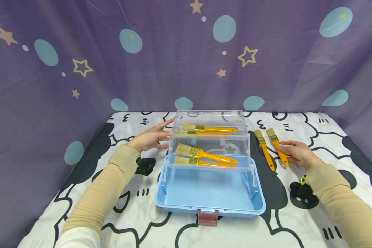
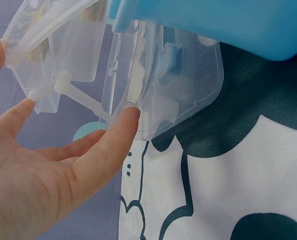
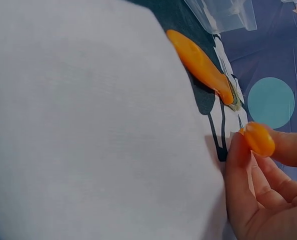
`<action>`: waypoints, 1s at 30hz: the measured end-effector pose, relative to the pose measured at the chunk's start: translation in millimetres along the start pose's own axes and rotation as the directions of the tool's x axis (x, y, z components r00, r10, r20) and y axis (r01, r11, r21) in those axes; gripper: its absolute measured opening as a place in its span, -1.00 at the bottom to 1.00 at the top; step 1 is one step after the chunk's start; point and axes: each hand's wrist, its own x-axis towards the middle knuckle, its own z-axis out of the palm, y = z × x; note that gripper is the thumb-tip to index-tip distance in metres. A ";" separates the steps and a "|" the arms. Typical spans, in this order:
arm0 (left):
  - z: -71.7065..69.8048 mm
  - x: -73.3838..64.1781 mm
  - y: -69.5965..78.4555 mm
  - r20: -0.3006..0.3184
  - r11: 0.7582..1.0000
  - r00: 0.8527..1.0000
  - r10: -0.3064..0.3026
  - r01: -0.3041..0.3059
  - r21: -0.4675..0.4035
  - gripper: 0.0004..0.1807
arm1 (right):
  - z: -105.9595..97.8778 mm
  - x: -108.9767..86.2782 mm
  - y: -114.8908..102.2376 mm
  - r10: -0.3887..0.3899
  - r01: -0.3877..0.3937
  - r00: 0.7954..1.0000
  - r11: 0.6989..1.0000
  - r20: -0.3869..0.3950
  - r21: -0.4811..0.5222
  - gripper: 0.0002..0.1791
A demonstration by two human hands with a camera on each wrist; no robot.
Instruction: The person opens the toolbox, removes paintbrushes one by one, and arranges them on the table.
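Beside the blue case [image 1: 209, 193], the right grip [image 1: 299, 154] pinches a brush [image 1: 276, 143].

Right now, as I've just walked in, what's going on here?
A person's right hand pinches a paintbrush by its handle, beside another paintbrush lying on the cloth. The left hand touches the raised clear trays of an open blue box. Four brushes lie in those trays.

Six brushes [image 1: 210, 156]: two in the far tray [image 1: 242, 132], two in the near tray [image 1: 244, 162], two at right. One box [image 1: 209, 193], two hands [image 1: 150, 138].
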 end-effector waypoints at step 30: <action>-0.4 -0.1 -0.4 -0.003 1.000 1.000 0.001 -0.001 -0.004 -0.24 | 6.1 1.3 -1.3 -0.111 0.098 0.991 0.982 -0.079 -0.161 -0.26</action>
